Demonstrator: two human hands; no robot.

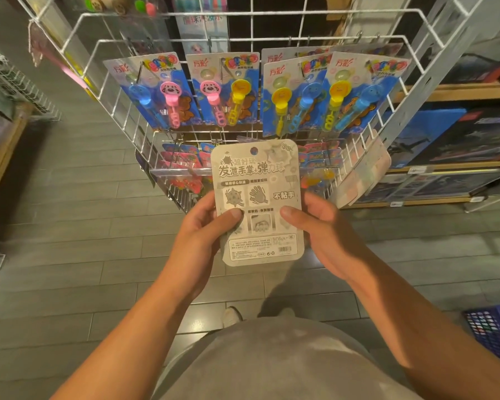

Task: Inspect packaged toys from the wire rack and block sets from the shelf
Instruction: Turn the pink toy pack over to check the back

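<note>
Grey blister-card toy pack (259,202), printed back toward the camera, upright, held in front of the white wire rack (243,39). Left hand (205,226) grips its left edge, thumb across the card; right hand (319,223) grips the right edge likewise. Behind it on the rack hang bubble-wand cards (223,90) in a row. Wooden shelf (451,93) with dark boxes to the right; blue basket (494,333) on the floor.

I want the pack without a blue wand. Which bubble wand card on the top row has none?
The second bubble wand card from the left: it holds pink and yellow wands; the others each include blue.
</note>
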